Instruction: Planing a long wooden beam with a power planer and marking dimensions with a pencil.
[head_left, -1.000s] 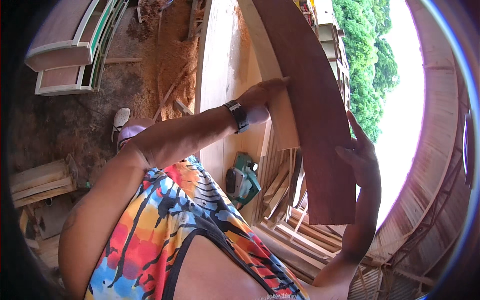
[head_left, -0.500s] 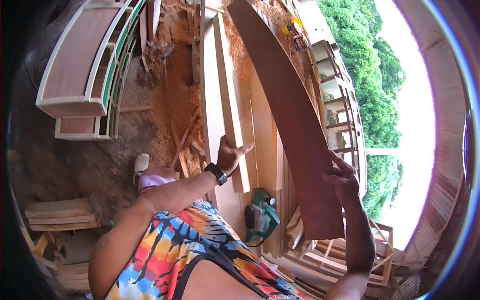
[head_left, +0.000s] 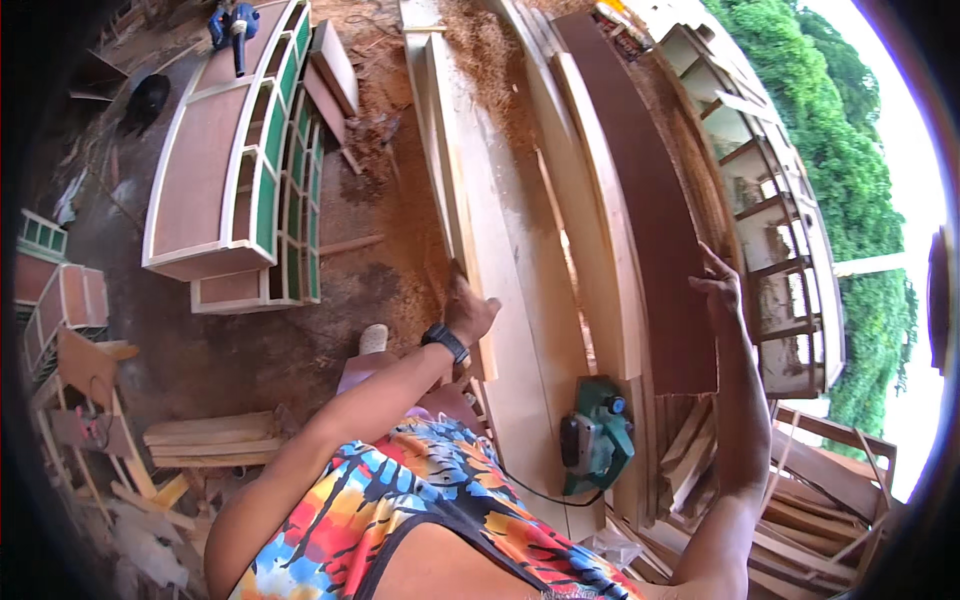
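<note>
My left hand [head_left: 470, 310] grips a narrow pale board [head_left: 455, 190] on the left side of the bench, its thumb sticking out. My right hand [head_left: 720, 282] has its fingers spread at the right edge of a long dark reddish-brown board [head_left: 650, 200]. Between them lie wider pale planks [head_left: 525, 320] and another narrow pale board [head_left: 605, 220] beside the dark one. A green electric planer [head_left: 595, 435] with a black cord sits on the planks near my body.
Stacked white-framed cabinets [head_left: 195, 190] stand on the left, with a blue tool [head_left: 225, 30] on top. Short planks [head_left: 210, 440] lie lower left. Wooden shelving frames [head_left: 775, 230] run along the right. Loose timber [head_left: 810, 500] is piled lower right. Sawdust [head_left: 480, 60] covers the far bench.
The dark board has gone down and rightward to lie beside the pale boards. My right hand has loosened from it. My left hand has moved down to the left pale board.
</note>
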